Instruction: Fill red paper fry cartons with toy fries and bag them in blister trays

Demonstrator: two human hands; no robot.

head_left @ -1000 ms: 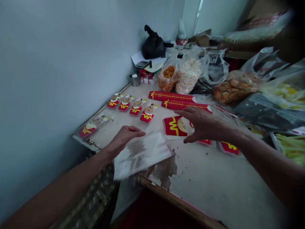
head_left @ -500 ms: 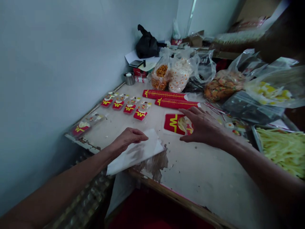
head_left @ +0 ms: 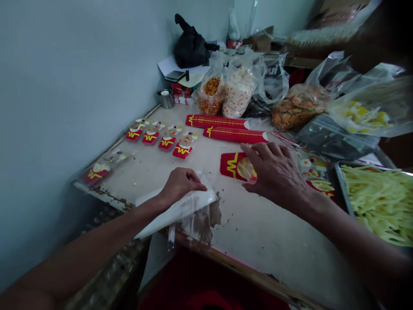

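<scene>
My left hand point(head_left: 185, 183) is closed in a pinch on a thin clear plastic bag point(head_left: 193, 217), which hangs at the table's front edge. Under that hand lies a white sheet or stack of sheets point(head_left: 158, 219). My right hand point(head_left: 272, 170) curves round the right end of a flat red packet point(head_left: 229, 165) with a yellow zigzag, thumb on the near side and fingers on the far side. Pale, food-like shapes show on the packet; its right end is hidden by the hand. Two long red card strips point(head_left: 216, 121) lie beyond it.
Several similar red packets point(head_left: 167, 143) lie at the left, one point(head_left: 97, 172) nearer the edge. Filled plastic bags point(head_left: 238, 92) and a dark plastic box point(head_left: 337, 137) stand at the back. A tray point(head_left: 342, 183) of pale yellow strips point(head_left: 377, 202) is at the right. The wall point(head_left: 64, 86) borders the left.
The camera view has shifted a little, so the table things sit slightly higher and further left. My left hand now draws the clear plastic over the white sheet; my right hand covers more of the packet.
</scene>
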